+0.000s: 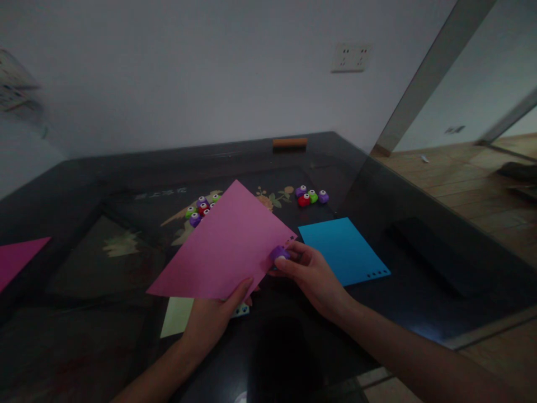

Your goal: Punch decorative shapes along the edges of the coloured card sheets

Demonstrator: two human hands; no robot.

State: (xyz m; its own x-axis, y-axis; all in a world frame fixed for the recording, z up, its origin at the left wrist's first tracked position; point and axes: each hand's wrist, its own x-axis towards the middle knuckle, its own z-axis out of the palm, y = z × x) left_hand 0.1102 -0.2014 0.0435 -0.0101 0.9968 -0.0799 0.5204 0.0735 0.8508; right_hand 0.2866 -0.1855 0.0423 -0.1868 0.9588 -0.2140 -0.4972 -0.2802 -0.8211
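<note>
My left hand [213, 319] grips a pink sheet of paper [230, 246] by its lower edge, thumb on top. At the sheet's right edge, my right hand [312, 274] is closed around a small purple paper punch [277, 253], which meets the paper. Several small punched holes show near the right corner above it. Partly covered by the pink sheet and my left hand lies a pale green sheet [175, 314], with punched holes along its edge. A blue sheet [342, 246], right of my right hand, has a row of holes at its lower right corner.
Several coloured punches [203, 209] sit behind the pink sheet, partly hidden. Another group of punches [312, 196] stands farther right. A brown cylinder [290, 144] lies near the wall, a long black object [440, 257] at right, and a magenta sheet [19, 258] at far left.
</note>
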